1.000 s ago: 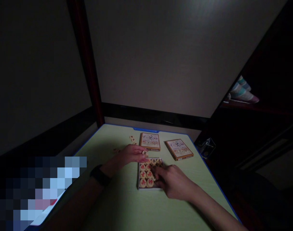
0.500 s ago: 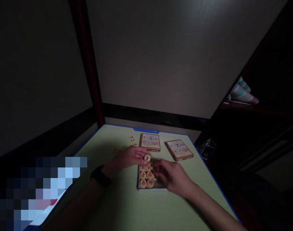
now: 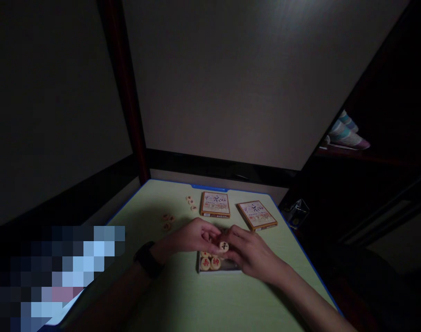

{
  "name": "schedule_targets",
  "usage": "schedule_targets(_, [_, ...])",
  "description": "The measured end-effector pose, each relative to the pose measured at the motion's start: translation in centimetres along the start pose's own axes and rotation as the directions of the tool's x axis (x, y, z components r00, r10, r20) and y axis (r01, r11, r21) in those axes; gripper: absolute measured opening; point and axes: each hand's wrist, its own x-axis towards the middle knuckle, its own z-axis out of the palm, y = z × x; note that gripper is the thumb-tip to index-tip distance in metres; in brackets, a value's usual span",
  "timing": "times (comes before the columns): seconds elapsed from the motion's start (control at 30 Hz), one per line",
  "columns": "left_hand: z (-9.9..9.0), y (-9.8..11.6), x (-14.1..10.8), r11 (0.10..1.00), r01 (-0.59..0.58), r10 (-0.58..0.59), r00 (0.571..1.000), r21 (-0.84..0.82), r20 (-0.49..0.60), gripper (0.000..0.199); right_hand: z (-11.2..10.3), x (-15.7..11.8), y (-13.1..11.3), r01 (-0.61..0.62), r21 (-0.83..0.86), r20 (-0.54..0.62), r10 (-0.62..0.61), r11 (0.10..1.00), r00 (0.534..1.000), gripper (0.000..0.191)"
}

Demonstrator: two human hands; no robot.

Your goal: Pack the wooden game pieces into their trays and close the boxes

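An open box (image 3: 199,269) on the table has round chess pieces with red characters (image 3: 210,263) at its near left; the hands hide much of it. Above the box, a round piece with a black character (image 3: 224,246) is between the fingertips of both hands. My left hand (image 3: 196,237), with a dark band at the wrist, has its fingers closed against this piece from the left. From the right, my right hand (image 3: 250,251) pinches the same piece between thumb and fingers.
Two flat boxes with printed lids, one upright to view (image 3: 215,204) and one turned (image 3: 257,215), lie behind the hands. Loose round pieces (image 3: 167,226) are on the left of the green table (image 3: 176,295), with several more (image 3: 191,202) farther back.
My left hand has moved right and slightly nearer, bringing the black-character piece to my right hand. Both hands now meet over the box and cover more of its pieces.
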Motion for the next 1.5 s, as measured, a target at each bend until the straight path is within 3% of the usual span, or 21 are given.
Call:
schedule_targets(0.1, [-0.3,0.4,-0.2,0.98,-0.055,0.076,0.992,0.193,-0.101,0.033,-0.8,0.1,0.0,-0.04,0.008,0.04,0.039,0.999,0.998,0.015])
schedule_targets(0.2, [-0.4,0.6,-0.4,0.943,-0.052,0.101,0.986,0.33,-0.135,0.018,-0.6,0.2,0.0,-0.041,-0.017,0.108,0.042,0.999,0.993,0.023])
schedule_targets(0.4, [-0.8,-0.1,-0.4,0.927,-0.044,0.111,0.98,0.373,-0.162,0.013,0.9,0.4,0.1,-0.09,-0.103,0.154,0.105,0.991,0.982,0.035])
schedule_targets(0.57, [-1.7,-0.3,-0.3,0.919,-0.023,0.138,0.953,0.393,-0.268,0.017,1.6,0.3,0.3,-0.097,-0.124,0.143,0.115,0.987,0.983,0.028])
schedule_targets(0.77, [-3.6,-0.1,-0.4,0.91,0.033,0.184,0.86,0.412,-0.476,0.018,2.1,0.2,0.3,-0.105,-0.15,0.137,0.126,0.983,0.983,0.02])
schedule_targets(0.93, [-6.2,0.2,-1.1,0.924,0.048,0.215,0.755,0.38,-0.62,0.021,1.7,0.3,0.0,-0.132,-0.132,0.139,0.15,0.982,0.979,0.022])
schedule_targets(1.07, [-8.8,0.2,-2.3,0.905,0.201,0.167,0.645,0.375,-0.746,0.027,0.9,0.2,-0.1,-0.158,-0.093,0.115,0.168,0.983,0.979,0.026])
schedule_targets(1.13, [-10.0,0.1,-3.2,0.823,0.362,0.149,0.606,0.437,-0.782,0.029,0.7,0.2,-0.1,-0.16,-0.071,0.106,0.167,0.985,0.98,0.027])
schedule_targets(1.2, [-11.0,0.0,-4.3,0.68,0.53,0.046,0.659,0.507,-0.751,0.034,0.6,0.2,-0.1,-0.158,-0.061,0.091,0.163,0.986,0.982,0.022])
schedule_targets(1.3, [-11.9,-0.3,-5.9,0.553,0.603,-0.176,0.759,0.575,-0.627,0.041,0.7,0.1,0.2,-0.158,-0.032,0.051,0.159,0.987,0.986,0.009])
schedule_targets(1.37, [-12.1,-0.5,-6.6,0.533,0.601,-0.247,0.784,0.596,-0.57,0.051,0.9,0.1,0.5,-0.153,0.016,0.01,0.153,0.988,0.988,0.005])
schedule_targets(1.5, [-11.8,-0.9,-6.7,0.562,0.549,-0.23,0.822,0.618,-0.521,0.069,0.8,0.3,1.0,-0.138,0.086,-0.129,0.148,0.987,0.98,0.024])
